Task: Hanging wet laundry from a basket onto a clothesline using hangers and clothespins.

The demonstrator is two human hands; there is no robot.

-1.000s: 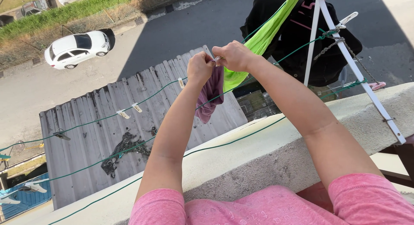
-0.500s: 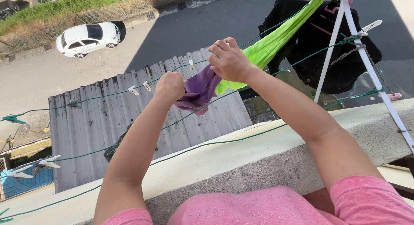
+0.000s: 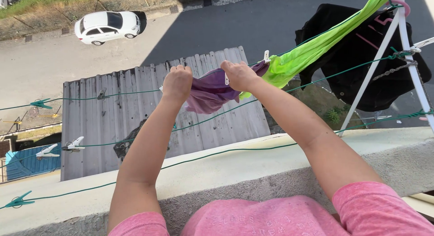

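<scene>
A garment (image 3: 210, 92) hangs on the far clothesline (image 3: 126, 89) between both hands, left hand (image 3: 177, 83) and right hand (image 3: 238, 76); a towel (image 3: 316, 48) lies right, the ledge (image 3: 253, 161) near, a car (image 3: 107, 26) far left.

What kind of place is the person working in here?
Probably a balcony or rooftop ledge high on a building: green clotheslines stretch beyond a concrete parapet, with a corrugated roof and a white car far below.

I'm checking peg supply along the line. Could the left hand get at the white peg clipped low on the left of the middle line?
Probably not as things stand: the left hand grips the purple cloth on the far line, and the white peg sits well off to its left, though nothing blocks the way.
</scene>
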